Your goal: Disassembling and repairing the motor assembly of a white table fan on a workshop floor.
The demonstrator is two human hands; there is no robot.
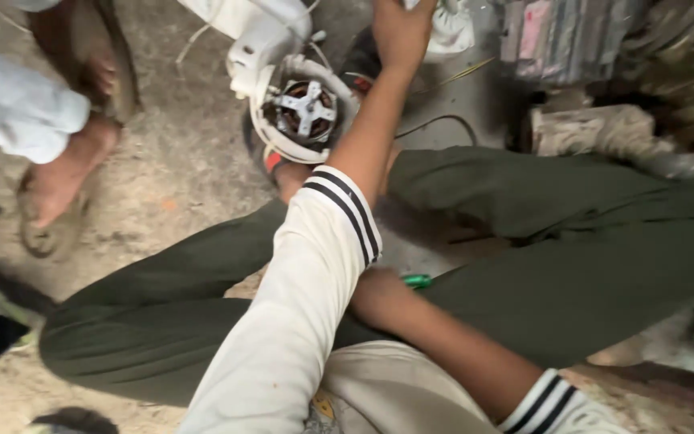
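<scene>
Head view, left to right: another person's sandalled foot [58,181] resting upper left. White fan motor [305,111] lying top centre, face up, just left of left hand [399,32], the nearer one, reaching up-frame, fingers cropped, grip impossible to tell. Right hand hiding behind the striped sleeve [339,217] beside a green handle [417,280]. Faded stacked packages [564,36] sitting upper right.

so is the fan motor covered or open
Open: the motor shows its metal cross bracket and copper windings inside the white housing, with no cover over them.
</scene>
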